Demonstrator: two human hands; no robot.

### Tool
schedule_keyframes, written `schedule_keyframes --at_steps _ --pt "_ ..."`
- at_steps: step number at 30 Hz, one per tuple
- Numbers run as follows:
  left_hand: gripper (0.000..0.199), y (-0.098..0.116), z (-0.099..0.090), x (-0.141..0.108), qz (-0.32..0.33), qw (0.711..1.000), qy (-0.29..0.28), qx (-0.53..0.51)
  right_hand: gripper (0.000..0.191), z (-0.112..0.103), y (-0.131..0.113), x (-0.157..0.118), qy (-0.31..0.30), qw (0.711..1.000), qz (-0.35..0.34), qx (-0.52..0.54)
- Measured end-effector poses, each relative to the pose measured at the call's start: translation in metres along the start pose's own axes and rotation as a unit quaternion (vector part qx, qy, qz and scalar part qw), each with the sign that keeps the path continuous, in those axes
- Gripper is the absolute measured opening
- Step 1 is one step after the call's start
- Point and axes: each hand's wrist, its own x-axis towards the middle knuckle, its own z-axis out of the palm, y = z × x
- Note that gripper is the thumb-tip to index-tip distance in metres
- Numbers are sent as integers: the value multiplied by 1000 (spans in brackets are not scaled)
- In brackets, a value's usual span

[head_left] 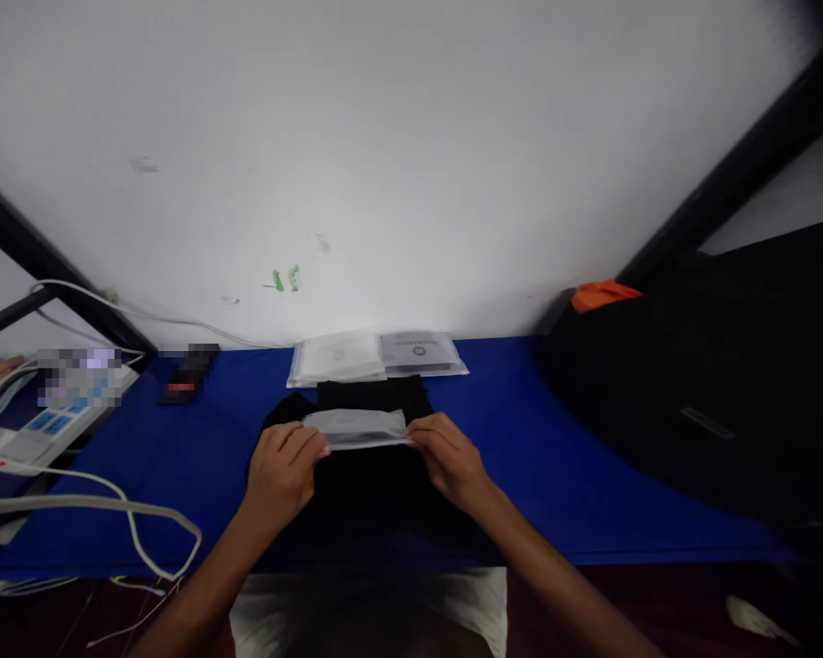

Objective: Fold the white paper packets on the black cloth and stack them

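Whitish plastic pouch [357, 428] is spanning my two hands above black cloth [377, 498] on a blue cover [555, 448]. My left hand [284, 464] is pinching its left end; my right hand [453, 459] is gripping its right end. Given dim light, I cannot tell whether pouch and cloth are touching. Beyond, a white packet [339, 356] and a grey packet [422, 353] are lying side by side near the wall [411, 164].

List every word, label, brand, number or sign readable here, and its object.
Nothing is clearly legible.
Right plastic pouch by wall: lettering, round emblem, too blurred.
Left plastic pouch: round mark, too faint.
Held plastic pouch: no readable text.
Patch on black bag: too dark.
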Motion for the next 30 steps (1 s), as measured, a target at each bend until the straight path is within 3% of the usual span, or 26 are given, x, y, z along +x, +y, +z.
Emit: schedule_keyframes --at_steps 7,13,17,20,22,24,27,30 --pt "15 -23 -13 -23 -52 998 -23 4 20 -18 8 1 46 997 33 -45" --pt "10 -5 -9 -32 -78 973 -168 -140 16 -27 8 -17 -63 996 68 3" --pt "12 12 6 -25 -48 968 -193 -150 23 -36 11 -25 -152 986 74 -9" --pt "12 16 12 -15 -22 966 -212 -145 30 -37 4 -25 -135 987 83 -29" --pt "17 16 13 -8 -14 969 -211 -129 32 -32 -7 -22 -104 993 62 -10" --pt "18 16 13 -2 -17 976 -188 -108 36 -21 -22 -17 -110 993 24 24" --pt "16 16 13 7 -28 988 -125 -86 49 4 -43 -6 -187 982 -8 3" --pt "14 18 16 14 -32 994 -73 -79 56 30 -51 7 -259 958 52 -112"
